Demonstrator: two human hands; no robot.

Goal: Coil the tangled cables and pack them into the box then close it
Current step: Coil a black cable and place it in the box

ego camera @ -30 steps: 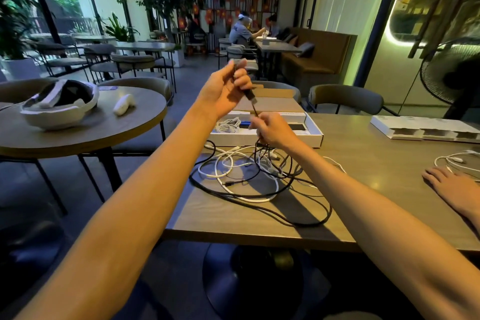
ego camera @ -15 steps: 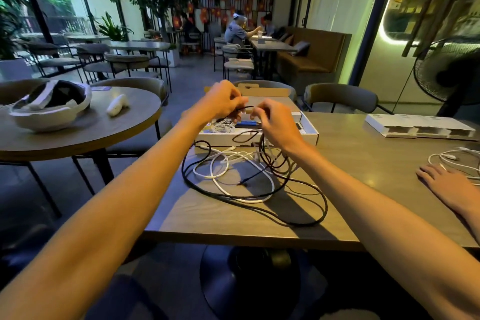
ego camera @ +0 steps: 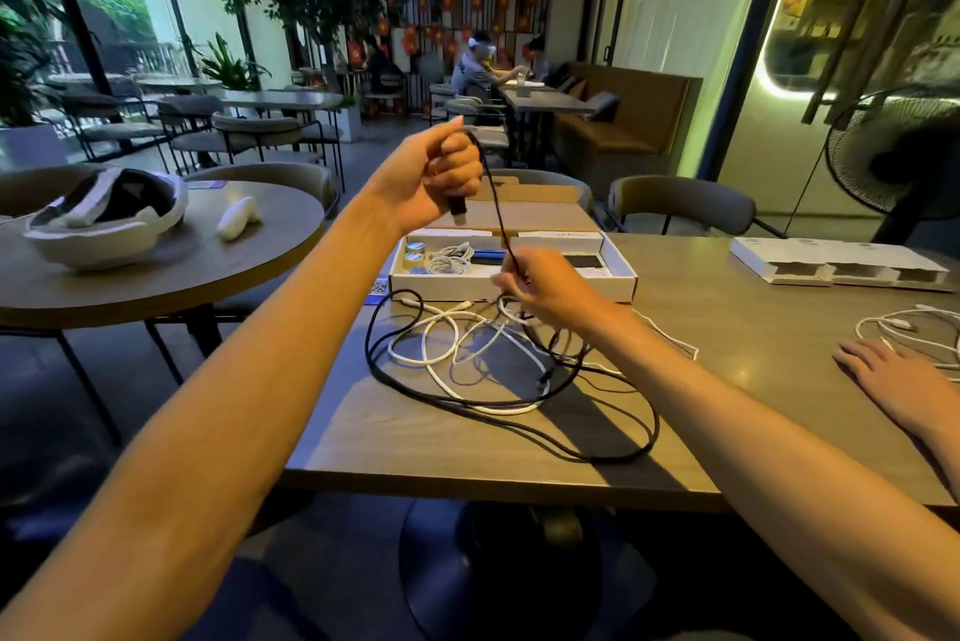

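Observation:
My left hand [ego camera: 435, 173] is raised above the table and grips the plug end of a black cable [ego camera: 498, 219], which loops over its fingers. The cable runs down to my right hand [ego camera: 545, 284], which pinches it just in front of the open white box [ego camera: 621, 276]. The rest of the black cable [ego camera: 618, 453] sprawls in big loops on the wooden table [ego camera: 727, 380], tangled with white cables [ego camera: 441, 328]. Inside the box lie a coiled white cable [ego camera: 449, 261], two small round tins and a dark item. The box's brown lid stands open behind it.
Another person's hand [ego camera: 898, 380] rests on the table at the right, beside more white cable [ego camera: 904, 326]. A flat white carton [ego camera: 836, 266] lies at the back right. A round table [ego camera: 156, 271] on the left carries a headset and a controller. Chairs and a fan stand behind.
My left hand has risen from beside the box, pulling the black cable up taut. My right hand stayed low near the box front, still pinching the cable.

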